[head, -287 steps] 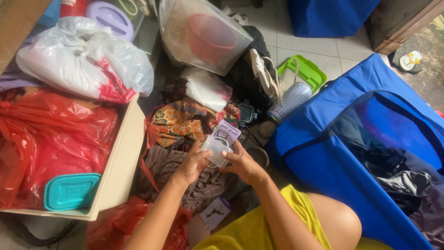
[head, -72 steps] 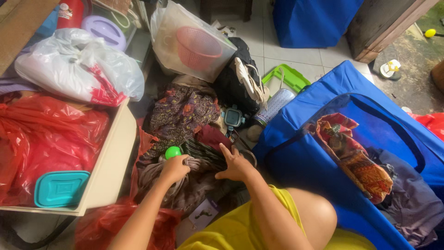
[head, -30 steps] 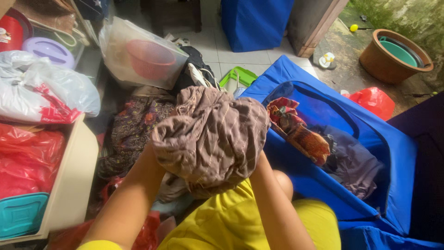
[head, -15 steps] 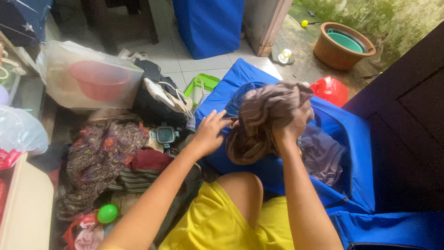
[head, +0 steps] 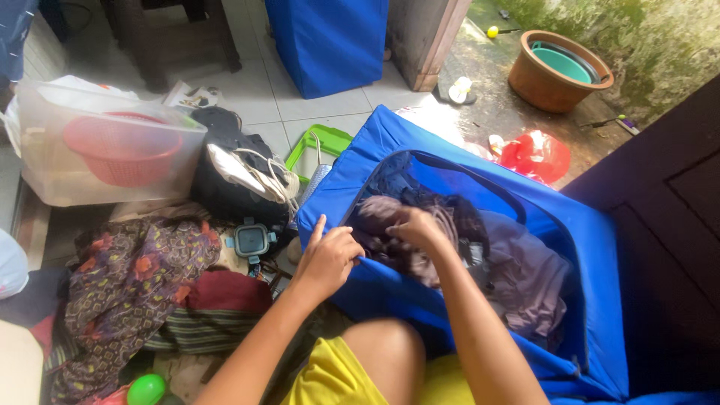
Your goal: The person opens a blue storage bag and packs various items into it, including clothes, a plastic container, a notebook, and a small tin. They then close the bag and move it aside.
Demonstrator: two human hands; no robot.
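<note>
Hands: left hand (head: 328, 255) pinches the blue bag (head: 420, 300) rim, right hand (head: 416, 225) grips the brown cloth (head: 390, 240), judged soft, light, best gathered in bunched folds.

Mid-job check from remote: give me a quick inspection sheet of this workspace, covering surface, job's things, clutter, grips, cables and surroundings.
Surface: white tiled floor, wetter concrete at upper right.
Job's things: big blue fabric bag, open at the top; brownish cloth pressed down among other dark clothes inside.
Clutter: patterned cloth and striped fabric piled on the floor, black bag, small teal lidded box, green ball, clear tub with a red basket.
Grips: left hand pinches the bag's front rim; right hand rests on the cloth inside.
Cables: nothing seen.
Surroundings: clay pot, red plastic bag, dark wooden door, another blue bag.
</note>
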